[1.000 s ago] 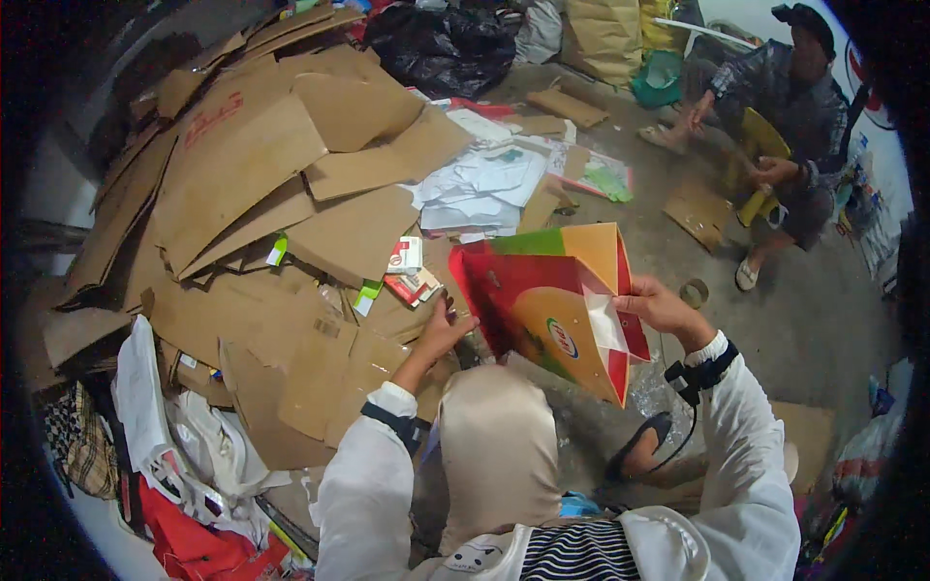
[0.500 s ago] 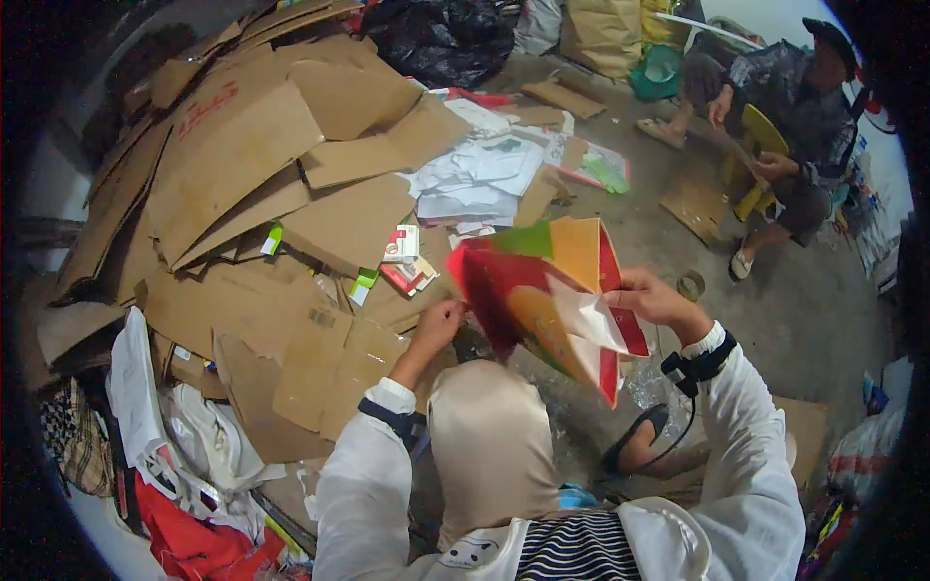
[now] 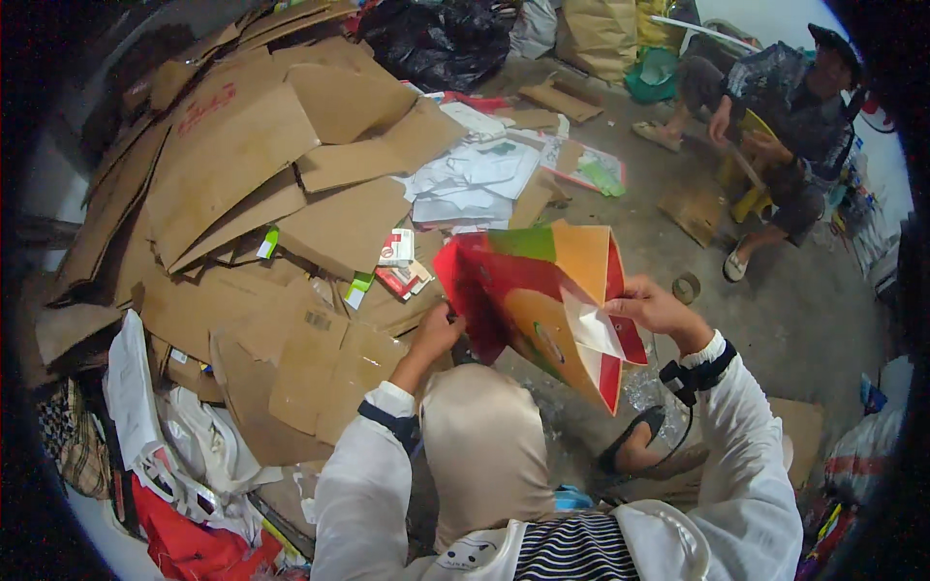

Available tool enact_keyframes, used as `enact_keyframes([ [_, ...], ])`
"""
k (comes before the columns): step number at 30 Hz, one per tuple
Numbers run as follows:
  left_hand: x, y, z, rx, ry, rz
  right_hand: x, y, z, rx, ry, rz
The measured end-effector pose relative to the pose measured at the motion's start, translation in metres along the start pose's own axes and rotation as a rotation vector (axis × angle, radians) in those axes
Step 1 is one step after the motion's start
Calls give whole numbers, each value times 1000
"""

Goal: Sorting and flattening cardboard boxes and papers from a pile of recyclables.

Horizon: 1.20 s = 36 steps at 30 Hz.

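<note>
I've got a box [image 3: 523,295] up mid-scene, glossy red, orange and green, kinda squashed, with a whitish patch near its right end. Right hand [image 3: 656,308] is pinching that end; left hand [image 3: 434,336] is curled at the left edge, can't tell if it's gripping. Flattened cardboard [image 3: 242,126] heaped left, white paper [image 3: 465,179] farther back.
</note>
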<state>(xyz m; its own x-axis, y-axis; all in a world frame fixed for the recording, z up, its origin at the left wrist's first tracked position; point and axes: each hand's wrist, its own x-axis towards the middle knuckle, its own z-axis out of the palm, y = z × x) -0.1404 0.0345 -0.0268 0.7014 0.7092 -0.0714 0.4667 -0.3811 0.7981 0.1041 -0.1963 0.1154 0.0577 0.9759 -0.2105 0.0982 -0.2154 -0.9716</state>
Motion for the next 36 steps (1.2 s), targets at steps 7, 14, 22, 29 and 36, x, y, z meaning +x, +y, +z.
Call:
enact_keyframes([
  [7,-14,-30,-30,158,177,56,-37,19,-53,-49,274,-41],
  [14,-28,-1,-27,-166,0,38,-32,83,-98,28,670,-139],
  [22,-26,-43,-21,70,179,95,-11,89,-74,-372,924,-75],
  [29,-35,-52,-30,124,351,304,-12,65,-36,154,586,299],
  [36,-43,-66,-39,182,177,70,-11,71,-24,542,223,353],
])
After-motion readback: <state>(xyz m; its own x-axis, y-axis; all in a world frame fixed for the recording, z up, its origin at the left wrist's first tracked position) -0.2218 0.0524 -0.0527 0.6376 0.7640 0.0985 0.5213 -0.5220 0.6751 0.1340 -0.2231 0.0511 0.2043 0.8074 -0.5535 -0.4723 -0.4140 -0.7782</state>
